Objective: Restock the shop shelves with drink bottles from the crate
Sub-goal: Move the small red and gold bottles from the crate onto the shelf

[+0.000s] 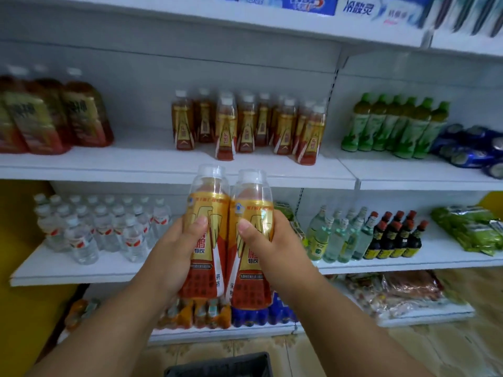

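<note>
My left hand grips an upright drink bottle with a gold and red label and a white cap. My right hand grips a second bottle of the same kind, pressed side by side against the first. Both are held in front of the edge of the white middle shelf. On that shelf, just behind and above, stands a group of matching gold-red bottles. The dark crate shows at the bottom edge, on the floor.
Large amber bottles stand at the shelf's left, green bottles and blue cans at its right. The lower shelf holds water bottles, pale green bottles and dark bottles. Bare shelf lies between the amber and gold-red bottles.
</note>
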`<move>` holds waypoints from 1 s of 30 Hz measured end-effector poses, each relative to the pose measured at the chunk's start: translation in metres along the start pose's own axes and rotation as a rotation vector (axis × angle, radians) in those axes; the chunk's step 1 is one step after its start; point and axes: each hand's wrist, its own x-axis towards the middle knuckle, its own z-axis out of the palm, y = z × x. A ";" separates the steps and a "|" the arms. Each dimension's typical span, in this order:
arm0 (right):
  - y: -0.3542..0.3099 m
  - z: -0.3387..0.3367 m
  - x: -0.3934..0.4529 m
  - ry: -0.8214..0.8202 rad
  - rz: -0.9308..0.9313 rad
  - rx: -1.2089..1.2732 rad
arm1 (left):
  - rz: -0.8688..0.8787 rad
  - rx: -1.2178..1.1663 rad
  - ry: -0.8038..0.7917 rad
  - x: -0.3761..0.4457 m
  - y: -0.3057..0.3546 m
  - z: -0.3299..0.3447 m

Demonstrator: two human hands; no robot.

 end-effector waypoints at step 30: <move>-0.045 0.079 0.235 -0.027 -0.255 0.025 | 0.159 0.305 0.123 0.193 0.080 -0.118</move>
